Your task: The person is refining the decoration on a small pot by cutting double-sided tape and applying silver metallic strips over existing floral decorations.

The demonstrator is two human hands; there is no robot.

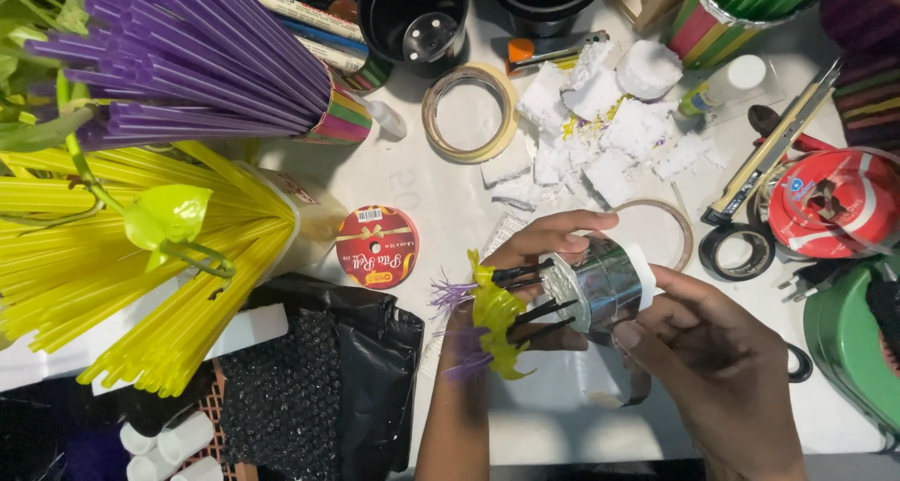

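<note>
Right hand point(717, 368) grip clenched on silver-wrapped cylinder point(605, 279), left hand point(544, 247) grip grasping its flowered end

- big bunch of purple straws point(187, 50) lying top left, with a heap of yellow straws point(112, 256) just below it
- small red ribbon spool point(377, 247) near the yellow ones
- roll of clear tape point(469, 112) flat on the white table point(450, 200)
- white foam chunks point(600, 125) scattered beside it
- black pot point(415, 17) at the top edge
- black plastic bag point(375, 368) bottom left
- red tape roll point(830, 202) on the right
</note>
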